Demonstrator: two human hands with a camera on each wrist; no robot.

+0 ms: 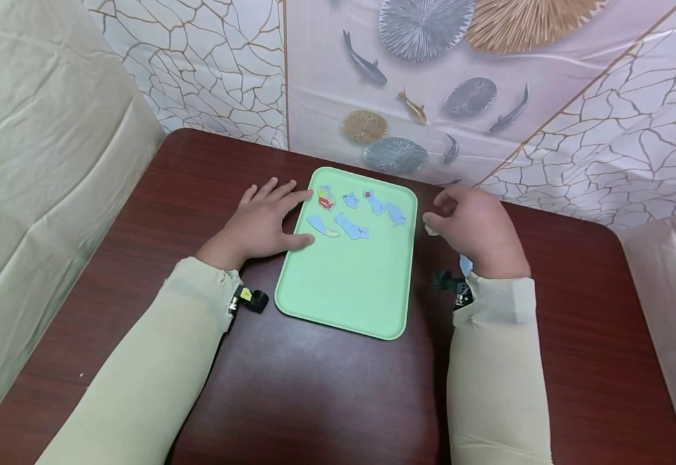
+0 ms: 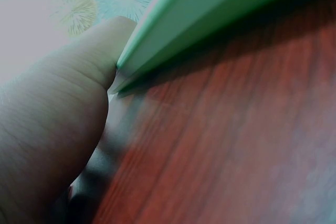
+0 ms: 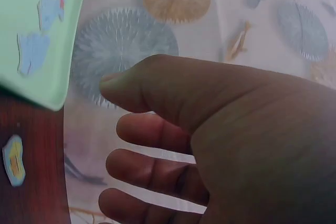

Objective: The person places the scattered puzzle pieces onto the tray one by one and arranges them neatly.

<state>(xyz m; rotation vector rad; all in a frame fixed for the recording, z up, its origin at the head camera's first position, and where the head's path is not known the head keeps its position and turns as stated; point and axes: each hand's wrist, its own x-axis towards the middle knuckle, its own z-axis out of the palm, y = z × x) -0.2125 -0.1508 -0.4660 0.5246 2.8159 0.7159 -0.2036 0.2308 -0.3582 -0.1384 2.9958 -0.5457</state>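
My left hand (image 1: pixel 262 223) lies at the left edge of a light green tray (image 1: pixel 344 290), fingers spread, index fingertip and thumb over the rim. In the left wrist view the thumb (image 2: pixel 73 87) touches the tray's side. Inside the tray's far half lie several flat, irregular light-blue cut-out pieces (image 1: pixel 352 227), one with red and yellow print (image 1: pixel 326 197). Right of the tray, my right hand (image 1: pixel 477 226) hovers with loosely bent fingers and nothing between them. Beside its thumb, a small piece with yellow-orange print (image 3: pixel 14 161) lies on the table, apart from the hand.
Another light-blue piece (image 1: pixel 466 265) shows partly behind the right wrist. The dark red-brown table (image 1: pixel 326 400) meets a patterned cloth (image 1: pixel 344 97) at its far edge. Pale fabric (image 1: pixel 35 129) hangs at the left side.
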